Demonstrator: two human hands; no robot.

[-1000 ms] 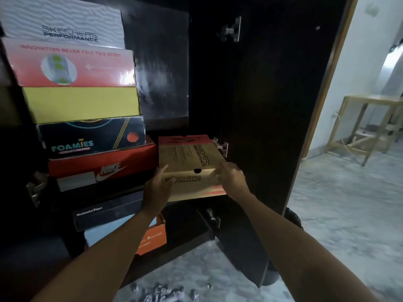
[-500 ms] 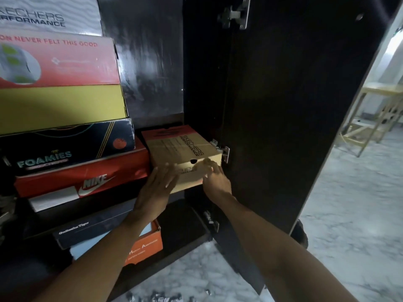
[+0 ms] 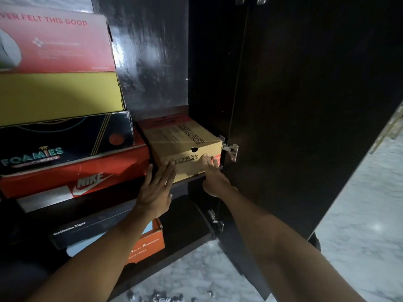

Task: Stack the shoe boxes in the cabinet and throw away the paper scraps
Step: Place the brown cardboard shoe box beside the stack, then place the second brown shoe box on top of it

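- A tan cardboard shoe box printed with black Skechers Performance lettering [image 3: 185, 147] is seen lying on a dark shelf of the dark wooden cabinet [image 3: 152, 51], in the gap between the stack of boxes on the left and the cabinet's right wall.
- The box's front face is touched by the left hand [image 3: 156, 190], whose straight, spread fingers are laid flat against the lower left corner.
- The same face is pressed near its right end by the straight fingers of the right hand [image 3: 214, 177]; the two hands are held apart, and neither is curled round anything.
- Just left of the tan box, a red Nike box [image 3: 74, 175] is stacked beneath a black Foamies box [image 3: 65, 142], a plain yellow box [image 3: 58, 97] and a red box with white lettering [image 3: 56, 42].
- On the shelf below, a black Onitsuka Tiger box [image 3: 87, 228] is set above an orange box [image 3: 148, 243].
- A metal hinge [image 3: 231, 149] is fixed just right of the tan box, where the open dark door [image 3: 305, 105] is hung.
- Crumpled pale paper scraps [image 3: 157, 297] are seen on the marbled grey floor [image 3: 359, 214] in front of the cabinet.
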